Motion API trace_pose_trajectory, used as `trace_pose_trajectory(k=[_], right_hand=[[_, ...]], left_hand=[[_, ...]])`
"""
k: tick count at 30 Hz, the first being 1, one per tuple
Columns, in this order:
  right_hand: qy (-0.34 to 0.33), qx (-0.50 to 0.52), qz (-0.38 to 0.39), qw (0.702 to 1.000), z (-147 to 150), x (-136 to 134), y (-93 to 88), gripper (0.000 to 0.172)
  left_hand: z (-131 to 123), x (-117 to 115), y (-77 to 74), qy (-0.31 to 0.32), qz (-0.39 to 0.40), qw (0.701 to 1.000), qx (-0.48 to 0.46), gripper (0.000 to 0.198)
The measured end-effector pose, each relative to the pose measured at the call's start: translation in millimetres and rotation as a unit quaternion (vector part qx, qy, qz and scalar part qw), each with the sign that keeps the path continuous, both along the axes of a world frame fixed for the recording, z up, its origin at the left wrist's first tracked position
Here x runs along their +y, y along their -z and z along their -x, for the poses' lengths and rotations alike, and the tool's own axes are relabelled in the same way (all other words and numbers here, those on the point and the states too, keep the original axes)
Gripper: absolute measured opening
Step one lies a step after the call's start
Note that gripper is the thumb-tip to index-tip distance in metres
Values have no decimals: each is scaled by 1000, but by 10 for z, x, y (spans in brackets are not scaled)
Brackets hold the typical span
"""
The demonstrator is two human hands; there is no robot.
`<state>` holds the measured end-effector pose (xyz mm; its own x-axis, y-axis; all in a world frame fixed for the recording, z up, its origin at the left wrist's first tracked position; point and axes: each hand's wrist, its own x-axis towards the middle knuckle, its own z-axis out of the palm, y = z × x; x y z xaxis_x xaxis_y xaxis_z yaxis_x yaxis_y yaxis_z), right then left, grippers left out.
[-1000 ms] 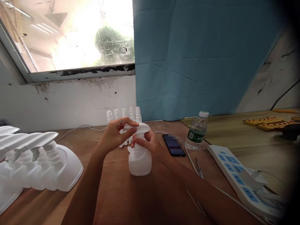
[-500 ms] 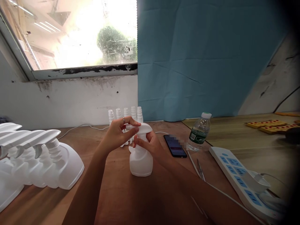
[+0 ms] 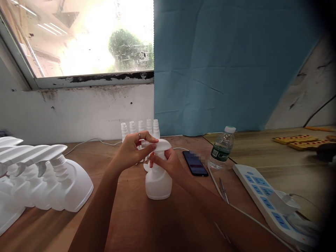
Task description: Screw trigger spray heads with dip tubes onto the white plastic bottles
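A white spray bottle (image 3: 158, 185) stands upright on the brown tabletop, its white trigger sprayer head (image 3: 163, 144) seated over the neck. My left hand (image 3: 133, 149) pinches the rear of the sprayer head between thumb and fingers, and a ring circles one finger. Wrapped round the neck just below the head is my right hand (image 3: 171, 165), closed, with its thumb across the front. The collar is mostly hidden by my fingers. Behind my left hand, several white ribbed bottle necks (image 3: 140, 126) stand in a row, their lower parts partly covered.
Several white spray bottles with heads (image 3: 78, 185) crowd the left side. On the right are a phone (image 3: 195, 167), a water bottle (image 3: 222, 148), slim metal tweezers (image 3: 223, 190), a power strip (image 3: 243, 171) with plugs and cable, and yellow trays (image 3: 306, 143) farther back.
Both hands keep their hold on the spray bottle, which sits very slightly lower in the picture. The rest of the scene shifts a little left with the camera.
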<state>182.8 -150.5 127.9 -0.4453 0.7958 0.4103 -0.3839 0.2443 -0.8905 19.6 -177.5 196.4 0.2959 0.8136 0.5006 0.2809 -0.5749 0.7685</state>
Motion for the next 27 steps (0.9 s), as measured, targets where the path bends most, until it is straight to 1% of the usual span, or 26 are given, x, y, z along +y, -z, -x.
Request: trace_pose_trajectory(k=[1,4,5,9,12,13,15,17,18,20,22,23,24,26,27], right_hand=[[-5,11,-5,1000,-3,2,5,35],[-52,44,-16,998,-19,22,34,34],[-51,43,-17,998,-22,29,46,34],[2,13,-31,999,-3,22,58,34],[28,0,-43,999,0,3,14,32],[22,-12,-48,999,-13,8,-6,32],[-11,-46,-57,997,-61,46,-33,30],[-49,-82,-64,993,-125,111,-34,28],[-62,-94,-62,992,-155,145,-24,26],[-80,-112,-41,990,-198,194,3,25],[-104,-125,-12,987,-209,203,18,26],[-118,-127,-1,985,-205,192,16,26],[-131,-124,4,984,-196,172,6,26],[-150,-100,-2,984,-173,115,-26,23],[-157,-85,-7,984,-161,80,-44,20]], left_hand=[[1,-2,0,-1,-3,1000,2,12],[-1,-7,3,-9,-10,1000,5,12],[-3,-7,5,-9,-8,1000,4,12],[-6,2,15,-11,-2,1000,0,14],[11,19,23,0,4,1000,-13,14],[17,26,30,8,6,1000,-20,14],[17,37,59,32,10,999,-41,16],[-6,40,128,57,16,997,-59,21],[-26,37,184,55,13,996,-69,26],[-70,18,349,13,-4,996,-92,40],[-99,-29,584,-45,-3,991,-123,55],[-103,-68,721,-59,13,989,-138,59],[-99,-119,866,-52,41,986,-150,62],[-76,-263,1153,-5,108,983,-151,66],[-61,-354,1283,12,140,980,-138,64]])
